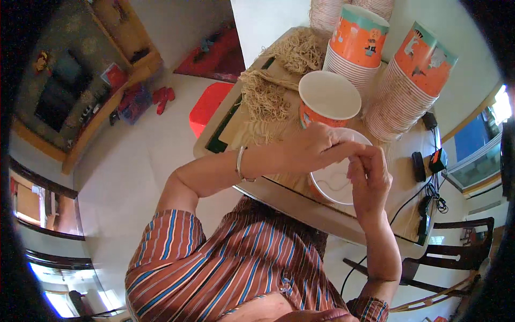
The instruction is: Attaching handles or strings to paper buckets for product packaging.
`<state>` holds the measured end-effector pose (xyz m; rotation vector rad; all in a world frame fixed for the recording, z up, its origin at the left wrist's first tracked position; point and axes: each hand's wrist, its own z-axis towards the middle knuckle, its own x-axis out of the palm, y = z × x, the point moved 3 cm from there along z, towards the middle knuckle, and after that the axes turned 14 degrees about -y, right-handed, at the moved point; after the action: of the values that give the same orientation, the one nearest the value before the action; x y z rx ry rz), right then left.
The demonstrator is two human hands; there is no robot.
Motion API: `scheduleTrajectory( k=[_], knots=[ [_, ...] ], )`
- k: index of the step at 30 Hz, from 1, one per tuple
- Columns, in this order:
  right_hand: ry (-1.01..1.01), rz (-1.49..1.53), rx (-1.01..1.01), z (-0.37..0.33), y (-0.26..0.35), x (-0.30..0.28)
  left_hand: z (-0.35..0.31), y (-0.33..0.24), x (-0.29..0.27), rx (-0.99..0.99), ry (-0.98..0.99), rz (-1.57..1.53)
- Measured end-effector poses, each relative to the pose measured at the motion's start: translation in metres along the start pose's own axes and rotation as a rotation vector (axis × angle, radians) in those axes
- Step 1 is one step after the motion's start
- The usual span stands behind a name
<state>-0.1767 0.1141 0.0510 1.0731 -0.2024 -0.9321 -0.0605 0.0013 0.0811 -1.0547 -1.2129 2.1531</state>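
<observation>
My left hand [322,146], with a bangle at its wrist, reaches across from the left, its fingers pinched. My right hand [371,174] meets it at the fingertips, its fingers bent and closed. Whatever they grip between them is too small to make out. Just under both hands stands an open paper tub [317,189], white inside, partly covered by them. A thin pale strand [339,185] curves inside it. Right behind is a second paper tub [329,97], orange outside, with its mouth facing up. Left of that tub lies a tangled bundle of beige strings [265,102].
Another string bundle [301,51] lies farther back on the table [279,193]. Tall stacks of orange and green paper tubs [358,40] [424,75] stand behind. At the right are black adapters [418,166] and cables [432,193]. A red stool [206,110] and dark chair [456,257] flank the table.
</observation>
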Motion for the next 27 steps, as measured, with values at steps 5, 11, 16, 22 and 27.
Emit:
scheduleTrajectory(
  k=[5, 11, 16, 22, 27],
  knots=[
    [0.067, 0.021, -0.036, 0.002, 0.006, 0.000, -0.004, 0.015, 0.002, -0.106, 0.050, -0.203],
    [0.102, 0.123, -0.002, 0.006, 0.000, 0.002, -0.001, 0.028, 0.003, -0.106, 0.111, -0.284],
    [0.106, 0.099, 0.013, 0.007, 0.003, 0.007, -0.006, 0.031, 0.001, -0.076, 0.039, -0.159],
    [0.063, -0.003, -0.044, 0.006, -0.004, 0.004, -0.003, 0.023, -0.003, 0.067, 0.021, -0.029],
    [0.023, -0.035, -0.108, 0.005, -0.002, 0.001, 0.001, 0.026, -0.001, 0.032, 0.021, -0.043]
  ],
)
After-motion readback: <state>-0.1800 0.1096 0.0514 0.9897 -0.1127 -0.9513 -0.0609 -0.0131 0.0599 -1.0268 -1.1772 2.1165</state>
